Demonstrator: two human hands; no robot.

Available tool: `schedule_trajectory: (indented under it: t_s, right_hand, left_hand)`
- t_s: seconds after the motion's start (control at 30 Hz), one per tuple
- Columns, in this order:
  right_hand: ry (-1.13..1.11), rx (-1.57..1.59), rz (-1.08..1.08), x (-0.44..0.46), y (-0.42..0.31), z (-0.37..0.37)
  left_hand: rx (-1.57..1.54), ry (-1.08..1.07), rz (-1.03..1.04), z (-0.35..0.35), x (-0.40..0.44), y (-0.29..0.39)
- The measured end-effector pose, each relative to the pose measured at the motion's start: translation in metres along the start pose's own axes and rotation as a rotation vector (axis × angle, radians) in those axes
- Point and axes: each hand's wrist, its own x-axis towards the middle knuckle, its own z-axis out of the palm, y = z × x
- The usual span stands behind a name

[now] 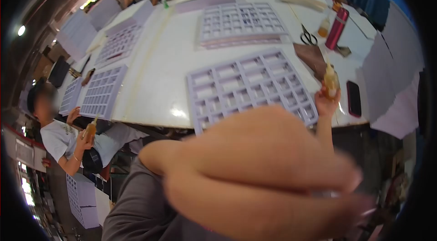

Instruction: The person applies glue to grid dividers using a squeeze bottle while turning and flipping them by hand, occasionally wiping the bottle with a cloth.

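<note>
My left hand [268, 150] is very close to the camera, large and blurred, and covers the lower middle of the view. Its finger shape is smeared, and I cannot make out whether it holds anything. On the right, my right hand [327, 100] grips a bottle of amber liquid [331, 84], its thin nozzle pointing up. This hand is beside the right edge of a pale lilac grid tray [248, 87] with many rectangular openings. Part of the tray's near side is hidden behind my left hand.
Stacked grid trays [241, 22] lie farther back. Scissors [308, 37], a pink flask [337, 28], a brown cloth [314, 58] and a phone [353, 99] lie or stand at the right. A co-worker [59, 136] with a bottle sits left; other people are behind the table.
</note>
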Motion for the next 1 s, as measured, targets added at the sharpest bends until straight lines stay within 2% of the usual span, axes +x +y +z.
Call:
schedule_trajectory:
  t_s: [0.03,0.07,0.17,0.33,0.4,0.47,0.57,0.63,0.73,0.87,1.0]
  right_hand:
    - [0.009,-0.017,-0.014,-0.004,0.004,0.010]
    - [0.033,-0.032,-0.048,-0.008,0.009,0.021]
    - [0.022,-0.032,-0.063,-0.001,0.010,0.015]
    - [0.090,-0.019,-0.040,-0.008,0.010,0.005]
    - [0.154,-0.040,-0.056,-0.004,0.008,0.017]
    - [0.071,-0.055,-0.029,0.001,0.006,0.012]
    - [0.180,-0.007,-0.059,-0.001,0.010,0.024]
    - [0.217,0.055,0.014,0.008,0.004,0.016]
    - [0.199,0.013,-0.009,-0.001,0.005,0.011]
    - [0.142,-0.014,-0.041,0.000,0.009,0.019]
    - [0.146,-0.019,-0.056,-0.003,0.011,0.023]
  left_hand:
    - [-0.010,0.129,-0.045,0.007,-0.002,0.002]
    - [-0.043,0.153,-0.060,0.005,-0.001,0.001]
    - [-0.151,0.059,-0.029,-0.002,0.001,0.002]
    - [-0.273,-0.004,-0.095,-0.011,0.018,-0.010]
    - [-0.309,-0.003,-0.096,-0.015,0.022,-0.015]
    - [-0.323,-0.006,-0.090,-0.017,0.019,-0.016]
    - [-0.332,0.004,-0.095,-0.017,0.009,-0.013]
    - [-0.326,0.027,-0.100,-0.019,0.007,-0.011]
    - [-0.315,0.020,-0.112,-0.027,0.010,-0.007]
    - [-0.328,-0.022,-0.173,-0.041,0.012,-0.004]
    - [-0.264,-0.034,-0.328,-0.055,0.005,-0.001]
